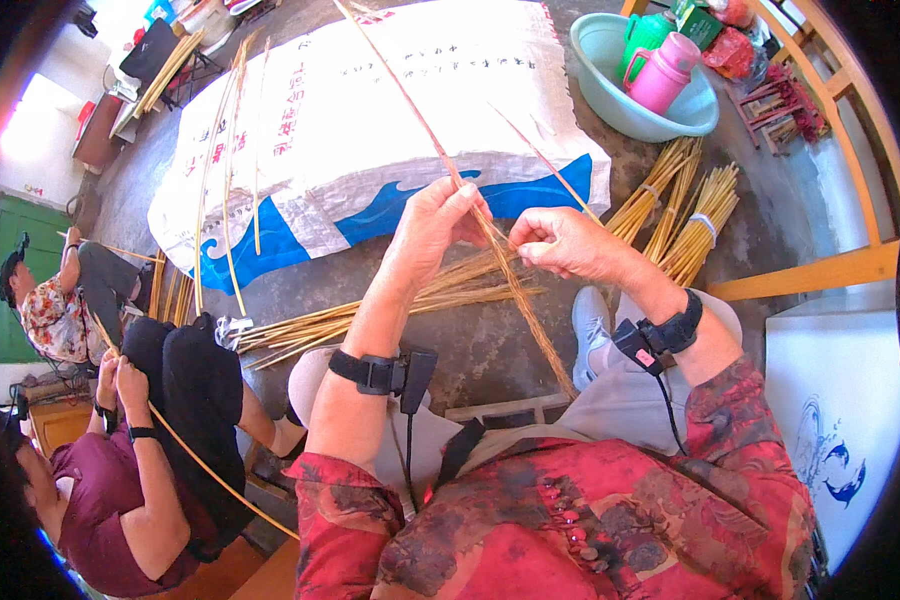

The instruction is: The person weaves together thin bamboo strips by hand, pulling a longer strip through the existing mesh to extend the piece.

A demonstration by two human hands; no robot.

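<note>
My left hand is closed around a long thin reed stalk, thumb on top. The stalk runs diagonally from the far top edge down toward my lap, and its near end looks brown and feathery. Just to the right, my right hand is closed in a pinch beside the stalk. Between its fingertips and the stalk a thin pale strand shows, possibly a strip of the stalk's outer layer. Beneath my hands, loose stalks with feathery tips lie on the floor.
A white printed sheet with a blue wave edge spreads ahead, several stalks on it. Tied stalk bundles lie at right, near a basin holding a pink flask. A wooden frame stands right. Two people sit at left; the nearer handles a stalk.
</note>
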